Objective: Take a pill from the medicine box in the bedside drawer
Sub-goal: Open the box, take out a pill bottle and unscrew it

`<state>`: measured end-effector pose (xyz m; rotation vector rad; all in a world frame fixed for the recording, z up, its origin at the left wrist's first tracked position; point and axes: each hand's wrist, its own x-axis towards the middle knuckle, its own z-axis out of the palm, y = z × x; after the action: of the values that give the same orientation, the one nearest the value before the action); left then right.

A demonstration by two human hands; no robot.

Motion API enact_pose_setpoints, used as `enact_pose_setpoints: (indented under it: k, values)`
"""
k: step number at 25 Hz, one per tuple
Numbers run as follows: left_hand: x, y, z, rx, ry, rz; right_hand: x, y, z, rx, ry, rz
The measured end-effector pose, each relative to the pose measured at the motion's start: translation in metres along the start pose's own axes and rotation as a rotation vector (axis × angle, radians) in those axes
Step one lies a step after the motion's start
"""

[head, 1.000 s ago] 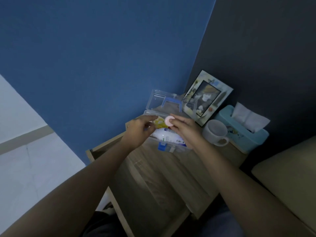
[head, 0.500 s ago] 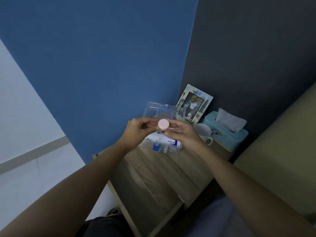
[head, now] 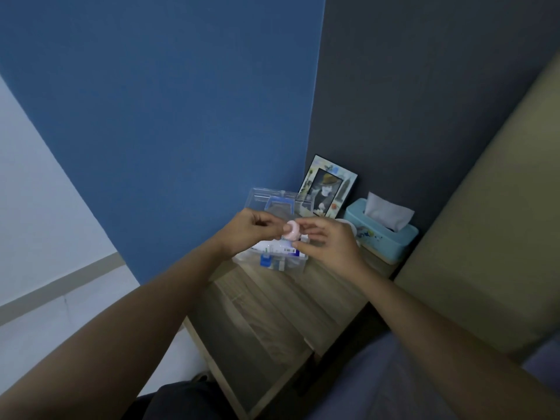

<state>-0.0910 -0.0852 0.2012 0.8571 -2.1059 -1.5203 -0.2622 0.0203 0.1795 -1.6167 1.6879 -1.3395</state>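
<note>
At frame centre, above the open medicine box (head: 272, 256), a pink pill container (head: 292, 230) sits pinched between both hands — left hand (head: 247, 230) fingertips on its left side, right hand (head: 328, 241) on its right.

Both forearms were bare from the lower edge of the picture to the wrists, with no sleeve, watch, bracelet or ring showing on either. The left hand (head: 247, 230) and the right hand (head: 328, 239) wore no gloves. Low in the view, dark fabric (head: 181, 400) covered one leg and greyish-blue fabric (head: 378, 386) covered the other.
</note>
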Motion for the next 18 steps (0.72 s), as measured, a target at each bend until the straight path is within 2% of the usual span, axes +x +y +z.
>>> enact_pose_setpoints:
  k: [5, 11, 13, 16, 18]
  values:
    - [0.007, 0.006, 0.010, 0.106, -0.034, 0.004, -0.007, -0.002, -0.005, -0.133, 0.053, -0.078]
    - [0.012, 0.001, 0.015, 0.235, -0.052, 0.054, -0.009, -0.001, -0.011, -0.419, -0.054, -0.124]
    - [0.012, -0.001, 0.016, 0.334, -0.078, 0.101, -0.011, 0.000, -0.011, -0.460, -0.060, -0.141]
    - [0.014, 0.000, 0.018, 0.605, -0.136, 0.200, -0.013, 0.000, -0.007, -0.519, -0.041, -0.160]
    - [0.015, 0.001, 0.017, 0.672, -0.147, 0.240, -0.013, 0.000, -0.004, -0.539, -0.004, -0.172]
